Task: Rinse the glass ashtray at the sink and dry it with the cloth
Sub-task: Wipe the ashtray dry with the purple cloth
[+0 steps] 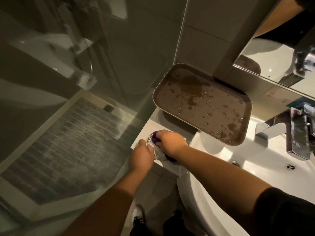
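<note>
The left hand clamps the rim of the ashtray, rigid, wet-slick, breakable glass, while the right hand pinches the soft cloth inside it.

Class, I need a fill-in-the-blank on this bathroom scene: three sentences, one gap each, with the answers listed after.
1. The right hand presses a ____ cloth into the clear glass ashtray.
2. The left hand steadies the ashtray on the white ledge to the ____ of the white basin.
3. The brown rectangular tray is dotted with ____ droplets.

Answers: purple; left; water
</note>
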`<state>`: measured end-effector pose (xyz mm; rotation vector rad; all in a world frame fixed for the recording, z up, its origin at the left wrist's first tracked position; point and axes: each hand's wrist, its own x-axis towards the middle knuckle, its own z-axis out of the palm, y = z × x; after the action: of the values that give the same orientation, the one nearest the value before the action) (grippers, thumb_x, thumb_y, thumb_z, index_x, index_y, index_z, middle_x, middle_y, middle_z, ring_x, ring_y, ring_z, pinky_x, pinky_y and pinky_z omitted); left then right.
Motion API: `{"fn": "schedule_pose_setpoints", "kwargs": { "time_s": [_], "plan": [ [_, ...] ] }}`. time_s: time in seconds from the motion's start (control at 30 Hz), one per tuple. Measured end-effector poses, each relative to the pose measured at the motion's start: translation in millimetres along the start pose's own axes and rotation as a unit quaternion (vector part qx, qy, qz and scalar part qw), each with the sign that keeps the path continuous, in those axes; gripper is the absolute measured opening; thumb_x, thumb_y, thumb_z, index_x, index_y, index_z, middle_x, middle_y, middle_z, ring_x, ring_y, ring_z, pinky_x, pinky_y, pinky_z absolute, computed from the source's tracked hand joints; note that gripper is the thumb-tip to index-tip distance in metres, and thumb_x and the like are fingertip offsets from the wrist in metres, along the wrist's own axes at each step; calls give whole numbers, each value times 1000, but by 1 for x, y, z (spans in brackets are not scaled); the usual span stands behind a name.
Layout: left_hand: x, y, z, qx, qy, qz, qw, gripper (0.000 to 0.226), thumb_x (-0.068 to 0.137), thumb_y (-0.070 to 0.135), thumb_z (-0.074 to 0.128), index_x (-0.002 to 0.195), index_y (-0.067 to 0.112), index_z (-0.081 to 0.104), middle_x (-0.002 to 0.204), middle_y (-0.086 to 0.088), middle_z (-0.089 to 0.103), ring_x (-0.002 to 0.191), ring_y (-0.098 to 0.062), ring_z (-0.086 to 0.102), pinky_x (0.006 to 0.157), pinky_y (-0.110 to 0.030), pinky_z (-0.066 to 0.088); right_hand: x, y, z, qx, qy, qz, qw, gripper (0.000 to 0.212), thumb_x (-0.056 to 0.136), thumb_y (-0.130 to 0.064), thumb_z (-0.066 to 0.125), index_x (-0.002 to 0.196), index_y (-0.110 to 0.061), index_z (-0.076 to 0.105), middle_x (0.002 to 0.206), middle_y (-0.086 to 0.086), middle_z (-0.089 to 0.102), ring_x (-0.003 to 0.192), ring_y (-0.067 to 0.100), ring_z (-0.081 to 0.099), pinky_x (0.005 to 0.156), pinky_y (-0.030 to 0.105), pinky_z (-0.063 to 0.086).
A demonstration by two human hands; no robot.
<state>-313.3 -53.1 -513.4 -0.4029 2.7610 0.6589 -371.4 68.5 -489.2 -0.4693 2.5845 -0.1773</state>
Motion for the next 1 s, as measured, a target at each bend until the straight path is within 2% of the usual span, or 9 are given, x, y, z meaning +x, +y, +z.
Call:
{"fn": "schedule_pose_setpoints", "kwargs": {
  "time_s": [0.1, 0.23, 0.33, 0.4, 0.47, 0.57, 0.67, 0.83, 1.0],
  "plan": [
    [29, -6, -18, 25, -51, 67, 996, 26, 100, 25, 39, 113, 4, 48, 106, -20, 66, 97, -39, 62, 70, -38, 43, 3, 6, -9, -35, -20, -70, 997, 14, 93, -33, 53, 104, -27, 58, 108, 5, 60, 89, 31, 63, 73, 36, 51],
    [52, 1, -36, 100, -124, 141, 977, 19, 96, 21, 40, 109, 8, 44, 106, -19, 63, 83, -36, 55, 65, -36, 40, 7, 8, -19, -91, -45, -109, 989, 16, 94, -32, 52, 109, -28, 58, 111, 1, 59, 82, 28, 60, 70, 36, 50],
    [46, 4, -31, 112, -110, 137, 978, 22, 98, 20, 39, 113, 5, 43, 106, -19, 64, 89, -38, 59, 63, -36, 37, 7, 7, -15, -102, -14, -98, 990, 21, 96, -32, 51, 116, -28, 56, 118, 3, 58, 94, 31, 62, 71, 37, 50],
    [38, 4, -25, 104, -88, 117, 984, 24, 99, 22, 37, 116, 4, 42, 107, -19, 64, 94, -39, 61, 64, -37, 37, 6, 2, -8, -71, 6, -44, 996, 25, 96, -29, 53, 120, -25, 55, 116, 6, 58, 99, 32, 62, 69, 36, 46],
    [27, 3, -17, 91, -67, 85, 990, 27, 100, 24, 38, 117, 4, 42, 110, -18, 65, 99, -38, 62, 67, -37, 39, 4, -6, -1, -24, 24, 26, 999, 32, 92, -22, 60, 123, -21, 54, 114, 7, 59, 99, 32, 63, 67, 36, 44],
    [12, -1, -8, 67, -35, 43, 996, 29, 101, 25, 39, 119, 4, 44, 109, -17, 66, 101, -37, 63, 73, -37, 46, 2, -12, 7, 5, 40, 62, 997, 37, 89, -17, 66, 125, -18, 55, 113, 8, 62, 97, 30, 64, 67, 33, 44],
    [12, -5, -9, 48, -29, 45, 997, 28, 101, 25, 38, 116, 4, 47, 109, -18, 67, 100, -37, 63, 73, -38, 47, 3, -10, 0, -15, 15, 33, 999, 30, 92, -19, 60, 122, -18, 57, 110, 8, 63, 95, 29, 64, 68, 33, 45],
    [42, -3, -28, 59, -88, 116, 987, 23, 97, 25, 41, 108, 7, 48, 106, -20, 65, 93, -38, 60, 66, -36, 40, 6, -2, -31, -89, -75, -79, 990, 20, 95, -28, 50, 113, -26, 60, 101, 4, 65, 89, 29, 63, 70, 35, 49],
    [41, 8, -19, 86, -82, 112, 987, 23, 98, 21, 39, 114, 5, 45, 106, -19, 64, 93, -38, 61, 62, -37, 39, 5, 3, -34, -106, -51, -84, 990, 21, 94, -31, 51, 113, -28, 61, 102, 2, 65, 89, 29, 64, 73, 37, 53]
  ]
}}
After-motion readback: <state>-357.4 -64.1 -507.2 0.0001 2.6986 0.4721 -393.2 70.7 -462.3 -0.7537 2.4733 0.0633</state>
